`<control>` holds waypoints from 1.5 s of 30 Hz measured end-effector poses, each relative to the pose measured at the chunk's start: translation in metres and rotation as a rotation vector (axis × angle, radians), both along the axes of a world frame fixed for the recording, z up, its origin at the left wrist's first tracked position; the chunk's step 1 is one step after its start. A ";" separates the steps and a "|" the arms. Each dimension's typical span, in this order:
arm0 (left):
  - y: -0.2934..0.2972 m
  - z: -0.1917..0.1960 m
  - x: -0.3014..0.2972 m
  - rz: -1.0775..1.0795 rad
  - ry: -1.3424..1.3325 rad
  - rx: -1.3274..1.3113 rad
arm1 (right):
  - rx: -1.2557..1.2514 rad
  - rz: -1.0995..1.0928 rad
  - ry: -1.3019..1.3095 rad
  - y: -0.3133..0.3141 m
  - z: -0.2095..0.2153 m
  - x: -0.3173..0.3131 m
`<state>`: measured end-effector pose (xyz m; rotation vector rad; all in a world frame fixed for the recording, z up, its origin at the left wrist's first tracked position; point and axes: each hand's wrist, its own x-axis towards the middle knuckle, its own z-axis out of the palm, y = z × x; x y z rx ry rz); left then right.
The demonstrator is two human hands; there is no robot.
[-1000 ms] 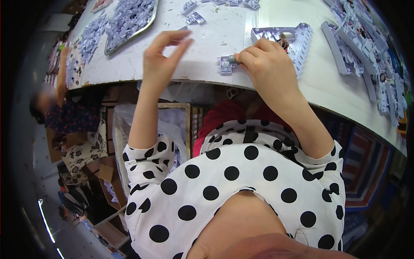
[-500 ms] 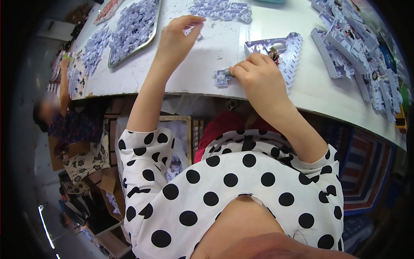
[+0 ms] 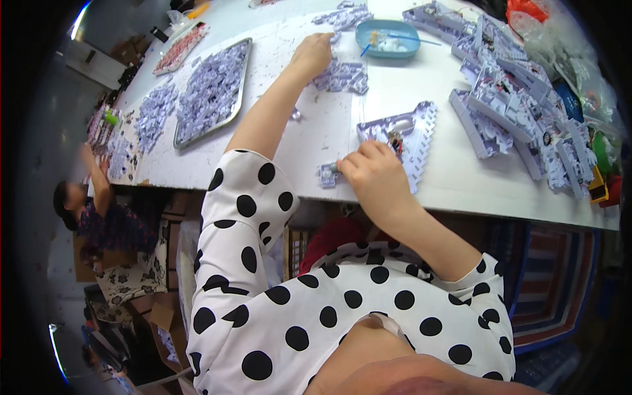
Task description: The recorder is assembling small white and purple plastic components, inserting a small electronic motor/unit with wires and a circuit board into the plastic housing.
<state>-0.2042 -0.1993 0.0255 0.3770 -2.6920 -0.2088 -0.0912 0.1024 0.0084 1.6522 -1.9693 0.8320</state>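
Lavender parts, left hand apparently nearer now

The table is white. The tooth-edged housing and small parts are pale lavender; the tray is silver-grey. The small cylinder is grey. The bowl is light teal-blue. A second batch of parts is pink. The shirt is white with black dots; the trousers are deep red. The container bears red, white and blue stripes.
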 end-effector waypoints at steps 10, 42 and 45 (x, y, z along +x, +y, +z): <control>-0.044 -0.018 -0.043 0.021 -0.185 -0.113 | 0.109 0.001 -0.016 0.005 0.009 0.009; 0.090 0.015 0.258 -0.235 -0.134 0.456 | 0.104 -0.009 -0.022 0.009 0.004 -0.005; 0.108 0.003 0.261 -0.350 0.063 0.846 | 0.087 -0.009 -0.033 0.011 0.009 -0.004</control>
